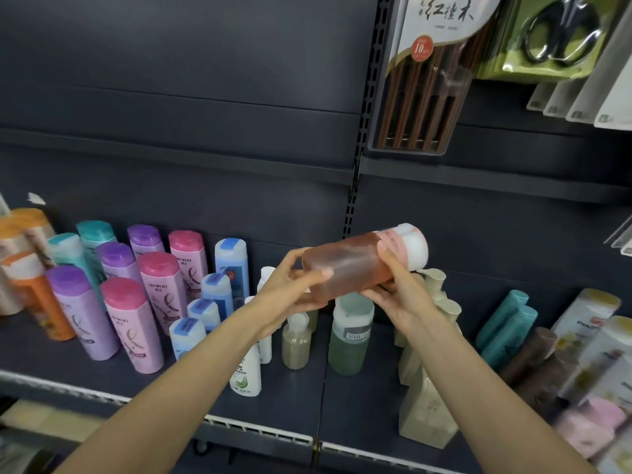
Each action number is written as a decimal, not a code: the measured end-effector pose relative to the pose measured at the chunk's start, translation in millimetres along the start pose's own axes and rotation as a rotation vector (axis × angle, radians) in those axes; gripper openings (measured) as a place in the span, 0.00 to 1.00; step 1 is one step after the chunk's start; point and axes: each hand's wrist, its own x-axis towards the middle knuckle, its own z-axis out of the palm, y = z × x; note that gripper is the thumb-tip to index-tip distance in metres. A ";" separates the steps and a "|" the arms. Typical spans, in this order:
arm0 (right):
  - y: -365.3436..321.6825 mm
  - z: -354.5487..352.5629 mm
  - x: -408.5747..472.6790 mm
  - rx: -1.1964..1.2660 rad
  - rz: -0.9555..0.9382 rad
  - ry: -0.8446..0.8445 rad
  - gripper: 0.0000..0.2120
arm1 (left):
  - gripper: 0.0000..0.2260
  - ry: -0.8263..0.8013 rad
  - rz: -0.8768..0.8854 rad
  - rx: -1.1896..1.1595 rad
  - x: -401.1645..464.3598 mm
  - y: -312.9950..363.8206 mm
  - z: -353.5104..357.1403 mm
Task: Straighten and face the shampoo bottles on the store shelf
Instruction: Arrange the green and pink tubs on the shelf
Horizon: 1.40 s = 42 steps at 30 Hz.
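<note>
A translucent pink-orange bottle (352, 265) with a white cap is held sideways in the air above the shelf (102, 367), cap pointing right. My left hand (290, 289) grips its bottom end, thumb across the front. My right hand (400, 295) grips it near the cap from below. Under it stand a green bottle (349, 340), a small olive bottle (297, 343) and cream pump bottles (427, 405). Left of them stand rows of pink bottles (133, 333), purple bottles (82, 316), and blue-capped bottles (231, 265).
Orange bottles (37, 299) stand at the far left, teal bottles (506, 330) and brown and white ones at the right. A chopstick pack (424, 87) and a scissors pack (554, 35) hang above on the dark back panel. A white price rail (260, 431) edges the shelf front.
</note>
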 end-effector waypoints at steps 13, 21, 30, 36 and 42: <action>6.7 -3.0 0.4 0.115 -0.030 -0.117 0.24 | 0.19 -0.030 -0.164 -0.142 -2.5 3.6 -6.3; 5.9 -1.2 4.0 -0.115 -0.058 -0.117 0.29 | 0.17 0.023 -0.075 -0.076 -4.2 -4.4 -7.9; 4.7 -3.0 1.1 -0.065 -0.064 -0.151 0.20 | 0.20 -0.103 -0.237 -0.038 -2.8 0.7 -12.9; -5.5 1.2 -1.5 -0.243 -0.215 -0.145 0.22 | 0.15 -0.124 -0.065 0.449 12.4 7.3 -12.4; -7.7 5.9 -1.8 -0.305 -0.284 -0.093 0.24 | 0.30 -0.049 0.139 0.712 28.2 15.4 1.4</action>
